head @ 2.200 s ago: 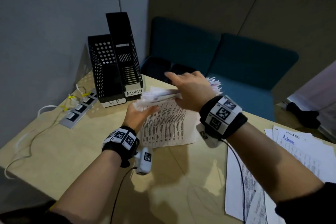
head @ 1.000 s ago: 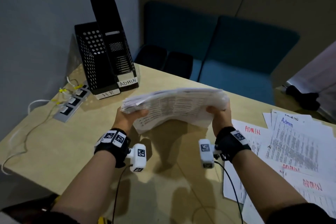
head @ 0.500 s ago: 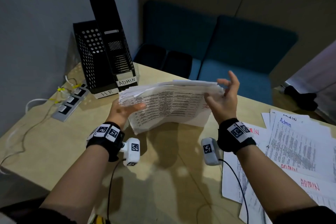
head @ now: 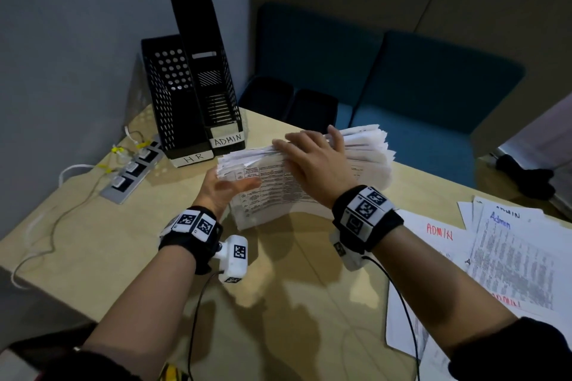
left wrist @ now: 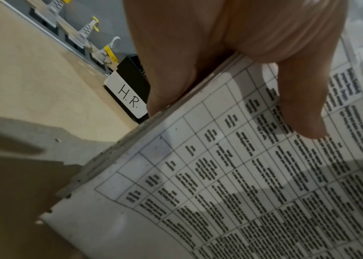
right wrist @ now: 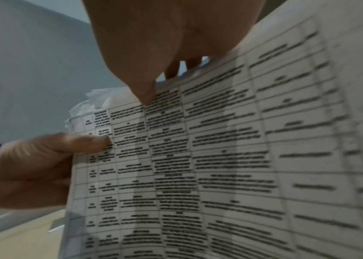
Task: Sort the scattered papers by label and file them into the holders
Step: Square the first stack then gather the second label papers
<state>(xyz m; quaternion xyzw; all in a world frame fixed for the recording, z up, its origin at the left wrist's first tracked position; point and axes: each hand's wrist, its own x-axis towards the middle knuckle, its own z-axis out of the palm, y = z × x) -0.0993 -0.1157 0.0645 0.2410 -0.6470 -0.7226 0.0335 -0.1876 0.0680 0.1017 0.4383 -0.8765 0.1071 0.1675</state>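
A thick stack of printed papers (head: 365,158) is held on edge just above the table, its table-printed front sheet (left wrist: 242,192) facing me. My left hand (head: 223,192) grips the stack's left end, thumb (left wrist: 298,105) on the front sheet. My right hand (head: 312,161) lies over the top edge, thumb (right wrist: 145,73) on the front sheet and fingers behind. Two black mesh holders stand at the back left, close to the stack: one labelled HR (head: 167,102), the taller one labelled ADMIN (head: 210,77). Neither shows papers inside.
Loose sheets marked ADMIN (head: 510,257) lie spread at the table's right. A power strip (head: 133,170) with cables lies left of the holders by the wall. Blue seats (head: 418,108) stand beyond the table's (head: 93,241) far edge.
My right hand left the stack's right end, opened, then came down over the top edge. The stack moved a little toward the holders; my left hand kept its grip.
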